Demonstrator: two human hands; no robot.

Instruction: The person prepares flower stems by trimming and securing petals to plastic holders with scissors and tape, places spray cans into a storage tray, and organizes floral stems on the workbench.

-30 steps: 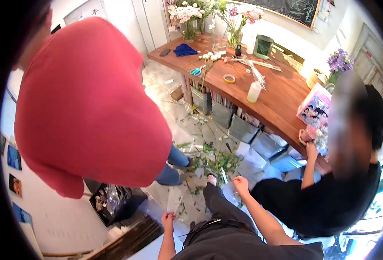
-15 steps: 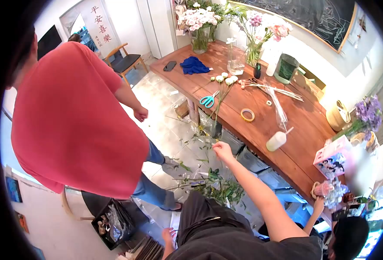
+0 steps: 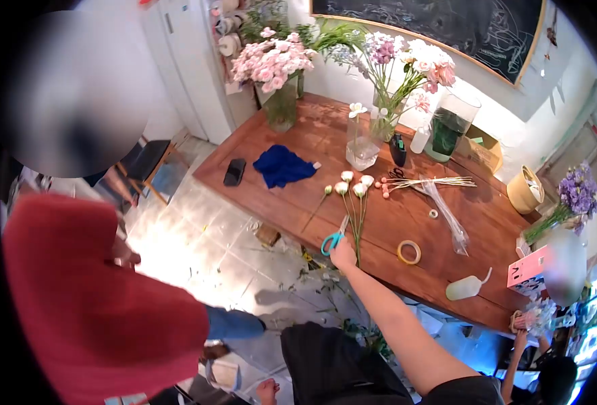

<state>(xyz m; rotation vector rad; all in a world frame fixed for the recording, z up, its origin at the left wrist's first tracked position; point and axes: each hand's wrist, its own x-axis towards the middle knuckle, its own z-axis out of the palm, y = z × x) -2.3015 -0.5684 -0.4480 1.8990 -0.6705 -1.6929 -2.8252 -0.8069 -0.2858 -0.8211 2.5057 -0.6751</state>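
Note:
At the front edge of the wooden table [image 3: 291,214], my right hand [image 3: 343,256] is closed at the handle of the teal scissors [image 3: 330,243]. One handle loop is partly covered by my fingers. Just right of them, several white flowers [image 3: 358,190] on long green stems lie on the tabletop, their lower stems running down beside my hand. My left hand [image 3: 267,391] hangs low by my dark trousers, its fingers loosely curled and nothing visible in them. A roll of tape [image 3: 409,252] sits to the right of my right hand.
A person in a red shirt [image 3: 96,297] stands at left. On the table are a phone [image 3: 234,172], blue cloth [image 3: 282,167], squeeze bottle [image 3: 467,287], thin sticks [image 3: 440,182] and a vase of pink flowers [image 3: 281,108]. Cut greenery [image 3: 329,297] litters the floor. Another person's hand [image 3: 520,339] is at right.
My right hand has moved from beside the table onto the scissors' handle. The view has shifted and come nearer the table. The person in red appears lower and farther left.

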